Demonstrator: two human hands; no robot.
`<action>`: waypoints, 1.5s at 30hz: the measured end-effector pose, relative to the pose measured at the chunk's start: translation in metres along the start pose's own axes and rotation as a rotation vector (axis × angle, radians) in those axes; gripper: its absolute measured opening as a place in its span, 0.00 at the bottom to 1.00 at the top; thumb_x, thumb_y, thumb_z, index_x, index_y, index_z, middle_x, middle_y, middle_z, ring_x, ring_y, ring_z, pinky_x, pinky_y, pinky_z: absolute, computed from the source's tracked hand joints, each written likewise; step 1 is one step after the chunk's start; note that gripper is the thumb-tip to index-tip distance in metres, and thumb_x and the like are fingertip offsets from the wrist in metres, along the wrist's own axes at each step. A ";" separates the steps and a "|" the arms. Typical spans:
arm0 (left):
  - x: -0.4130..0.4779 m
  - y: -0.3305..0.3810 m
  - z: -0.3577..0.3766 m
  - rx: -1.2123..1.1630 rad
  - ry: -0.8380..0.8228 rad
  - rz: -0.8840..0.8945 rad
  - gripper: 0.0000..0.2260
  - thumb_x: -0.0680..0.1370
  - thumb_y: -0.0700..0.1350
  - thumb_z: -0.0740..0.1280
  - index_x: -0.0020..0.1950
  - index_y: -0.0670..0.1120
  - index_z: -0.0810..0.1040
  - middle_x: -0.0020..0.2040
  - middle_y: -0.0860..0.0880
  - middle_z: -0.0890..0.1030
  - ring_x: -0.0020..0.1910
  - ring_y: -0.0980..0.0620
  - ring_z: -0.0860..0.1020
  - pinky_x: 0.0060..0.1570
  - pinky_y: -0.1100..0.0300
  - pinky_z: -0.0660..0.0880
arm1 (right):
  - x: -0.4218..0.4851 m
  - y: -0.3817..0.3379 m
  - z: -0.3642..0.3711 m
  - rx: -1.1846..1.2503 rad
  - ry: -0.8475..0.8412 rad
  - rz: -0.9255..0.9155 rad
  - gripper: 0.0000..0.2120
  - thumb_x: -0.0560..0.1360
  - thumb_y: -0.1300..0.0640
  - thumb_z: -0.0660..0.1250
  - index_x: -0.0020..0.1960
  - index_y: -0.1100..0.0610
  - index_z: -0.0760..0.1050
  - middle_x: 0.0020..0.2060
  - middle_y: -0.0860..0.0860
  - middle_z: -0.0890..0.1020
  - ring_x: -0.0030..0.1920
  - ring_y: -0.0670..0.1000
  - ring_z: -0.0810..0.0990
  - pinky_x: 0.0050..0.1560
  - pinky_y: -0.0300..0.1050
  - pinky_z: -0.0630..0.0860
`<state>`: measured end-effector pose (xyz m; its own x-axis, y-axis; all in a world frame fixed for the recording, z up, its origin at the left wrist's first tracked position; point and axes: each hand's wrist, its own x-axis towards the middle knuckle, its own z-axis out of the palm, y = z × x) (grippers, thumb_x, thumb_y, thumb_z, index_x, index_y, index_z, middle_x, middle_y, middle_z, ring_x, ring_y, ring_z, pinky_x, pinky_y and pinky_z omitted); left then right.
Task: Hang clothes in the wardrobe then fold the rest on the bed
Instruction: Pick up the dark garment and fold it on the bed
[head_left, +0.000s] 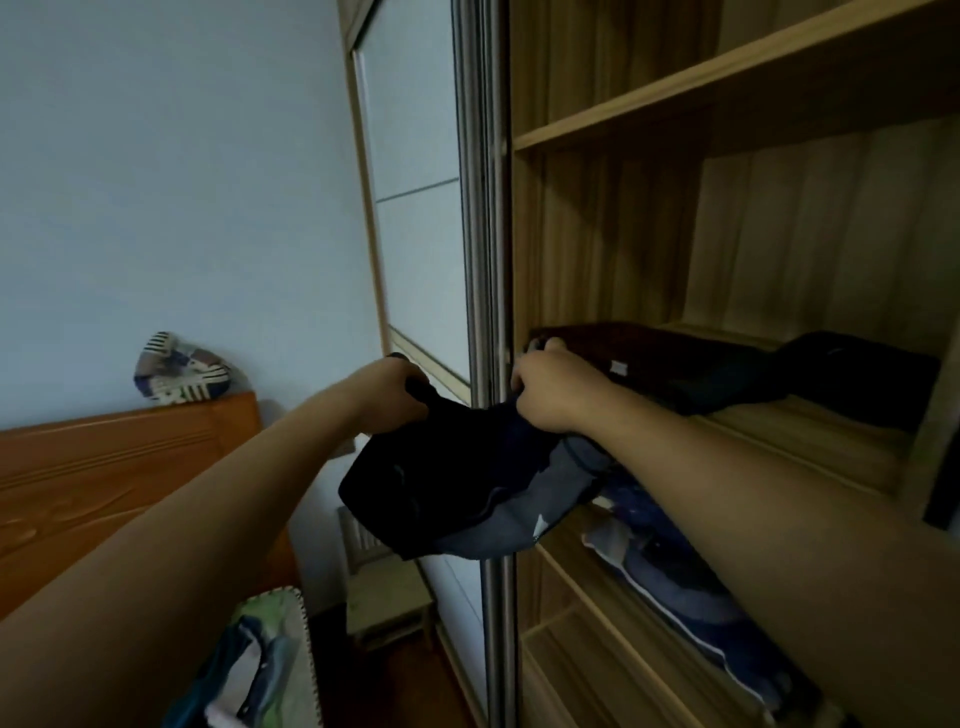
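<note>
We're at the open wardrobe (727, 218), sliding door (415, 208) pushed to the left, wooden shelves bare up top. The middle shelf (810, 436) carries a pile of dark clothes (779, 374) along its back edge; the shelf below holds blue patterned fabric (691, 587) spilling toward its front edge. Bed headboard (104, 478) sits low left with a striped cushion (179, 369) on its top edge. Our task item, a dark navy garment (457, 483), hangs in mid-air just in front of the middle shelf's front left corner, straddling the door frame. Left hand (395, 395) has its grip closed around one top end, right hand (550, 389) has its grip closed around the other, so the top edge is stretched between them and the body drapes down. Long axis runs roughly left-right between the hands, slightly sagging; loose lower end points down and left. Two-handed spread likely to keep it flat for hanging or sorting. No hanger or rail visible, so we can't tell where it goes.
</note>
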<state>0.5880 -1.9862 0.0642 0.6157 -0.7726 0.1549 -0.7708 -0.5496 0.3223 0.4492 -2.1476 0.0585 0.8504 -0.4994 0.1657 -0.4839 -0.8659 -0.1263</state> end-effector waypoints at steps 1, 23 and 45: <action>0.005 0.008 -0.003 -0.018 0.001 0.017 0.16 0.77 0.41 0.68 0.65 0.43 0.79 0.61 0.44 0.79 0.59 0.45 0.77 0.61 0.50 0.75 | -0.002 0.006 -0.007 -0.005 0.002 0.031 0.25 0.81 0.61 0.60 0.76 0.61 0.63 0.78 0.63 0.50 0.68 0.64 0.68 0.66 0.56 0.72; 0.275 0.113 -0.029 -0.265 -0.246 0.486 0.16 0.80 0.38 0.63 0.67 0.50 0.75 0.60 0.44 0.79 0.52 0.48 0.80 0.42 0.58 0.77 | 0.057 0.127 -0.104 0.002 0.258 0.667 0.07 0.80 0.63 0.59 0.46 0.62 0.74 0.51 0.56 0.72 0.42 0.53 0.72 0.33 0.42 0.69; 0.451 0.163 0.114 0.312 -0.106 0.542 0.18 0.82 0.44 0.62 0.72 0.41 0.70 0.63 0.41 0.74 0.57 0.45 0.76 0.56 0.52 0.77 | 0.127 0.252 -0.014 -0.090 0.160 1.093 0.28 0.78 0.40 0.60 0.77 0.44 0.64 0.77 0.57 0.57 0.75 0.63 0.57 0.70 0.58 0.63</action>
<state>0.7216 -2.4601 0.0805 0.1174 -0.9857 0.1212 -0.9899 -0.1260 -0.0653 0.4325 -2.4296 0.0613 -0.0773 -0.9880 0.1334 -0.9764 0.0479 -0.2107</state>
